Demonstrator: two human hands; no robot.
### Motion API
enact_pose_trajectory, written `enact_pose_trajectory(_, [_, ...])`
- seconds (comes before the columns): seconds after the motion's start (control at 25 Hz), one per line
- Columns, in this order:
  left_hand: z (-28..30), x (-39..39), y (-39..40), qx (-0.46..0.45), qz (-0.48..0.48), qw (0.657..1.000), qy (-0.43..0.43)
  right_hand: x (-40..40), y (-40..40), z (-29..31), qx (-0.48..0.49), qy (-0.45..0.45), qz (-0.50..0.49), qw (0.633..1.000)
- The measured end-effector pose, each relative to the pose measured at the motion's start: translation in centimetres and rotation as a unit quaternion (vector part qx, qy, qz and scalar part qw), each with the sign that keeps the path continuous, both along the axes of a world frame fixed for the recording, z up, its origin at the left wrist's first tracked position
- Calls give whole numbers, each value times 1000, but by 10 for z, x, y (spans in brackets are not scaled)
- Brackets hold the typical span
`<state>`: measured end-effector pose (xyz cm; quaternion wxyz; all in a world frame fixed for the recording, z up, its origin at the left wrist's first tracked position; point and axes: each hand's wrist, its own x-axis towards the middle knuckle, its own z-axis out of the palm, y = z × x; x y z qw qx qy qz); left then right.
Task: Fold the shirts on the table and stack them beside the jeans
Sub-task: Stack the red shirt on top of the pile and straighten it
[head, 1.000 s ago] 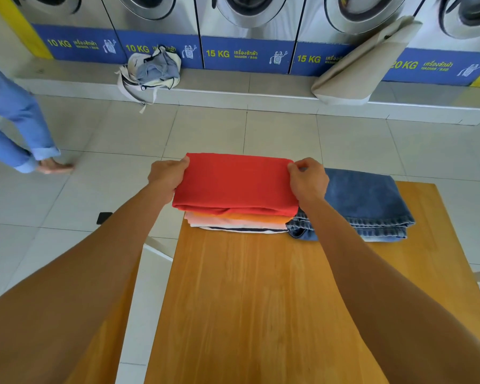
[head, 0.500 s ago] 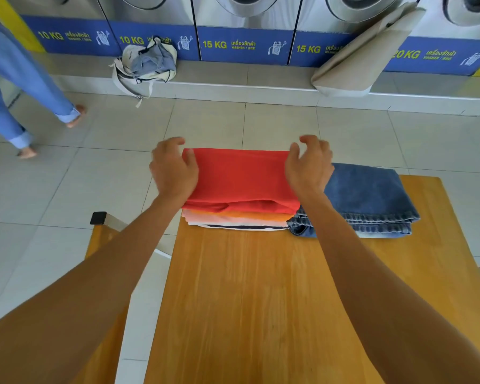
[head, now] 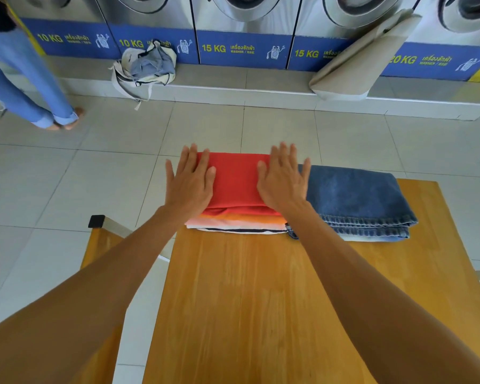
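Observation:
A folded red shirt (head: 234, 181) tops a stack of folded shirts (head: 237, 224) (orange, pale pink, white with a dark stripe) at the far edge of the wooden table (head: 261, 300). Folded blue jeans (head: 355, 200) lie right beside the stack, touching it. My left hand (head: 190, 181) lies flat with straight fingers on the red shirt's left side. My right hand (head: 284, 178) lies flat with spread fingers on its right side, next to the jeans.
A wooden bench or chair (head: 100, 242) with a black-capped metal leg stands left of the table. A row of washing machines (head: 244, 37) lines the far wall, with a cloth bag (head: 144, 67) and a beige bag (head: 363, 56) on the ledge. A person in blue trousers (head: 25, 84) stands far left.
Both hands let go of the red shirt's far corners, opened, and now lie flat on top of it. The person at the left walked further away.

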<state>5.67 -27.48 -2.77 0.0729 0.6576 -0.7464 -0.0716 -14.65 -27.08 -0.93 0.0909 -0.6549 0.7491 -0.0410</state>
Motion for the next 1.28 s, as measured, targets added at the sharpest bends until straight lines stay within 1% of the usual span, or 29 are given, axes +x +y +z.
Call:
enact_pose_trajectory(0.04, [0, -12, 1, -6, -20, 1000, 5, 15, 1, 1, -19, 2, 51, 999])
enact_pose_trajectory(0.12, [-5, -26, 3, 4, -46, 999, -17, 37, 9, -6, -13, -12, 126, 992])
enact_pose_trajectory(0.16, [-8, -25, 3, 11, -43, 999, -27, 39, 13, -11, -1, -15, 145, 989])
enact_pose_trajectory(0.24, [-14, -17, 2, 19, -17, 1000, -6, 28, 15, -20, 6, -23, 157, 987])
enact_pose_trajectory(0.36, [-18, -7, 7, 30, 29, 997, 61, 3, 21, -27, -13, -13, 113, 993])
enact_pose_trajectory(0.44, [-16, -1, 8, 52, 68, 992, 94, -11, 22, -27, 6, -25, 79, 997])
enact_pose_trajectory(0.52, [-10, -3, 7, 44, 89, 992, 77, -14, 20, -22, 17, -27, 59, 998])
enact_pose_trajectory(0.64, [-3, -32, 2, -6, 47, 998, 28, 13, 8, -10, -14, -29, 76, 997])
enact_pose_trajectory(0.72, [-6, -44, -1, 8, 14, 1000, 5, 34, 4, -12, -11, -33, 106, 994])
enact_pose_trajectory(0.84, [-16, -21, 2, 15, 7, 1000, 8, 29, 8, -21, -3, -39, 114, 993])
enact_pose_trajectory(0.96, [-18, -3, 5, 41, 48, 996, 67, 2, 13, -28, -1, -54, 58, 997])
enact_pose_trajectory(1.12, [-18, -3, 8, 56, 53, 993, 90, -20, 30, -24, 40, -90, -6, 995])
enact_pose_trajectory(1.2, [-18, 5, 13, 80, 83, 986, 119, -34, 45, -20, 34, -106, -40, 993])
enact_pose_trajectory(1.28, [-14, 16, 23, 99, 105, 982, 122, -54, 62, -16, 27, -103, -73, 992])
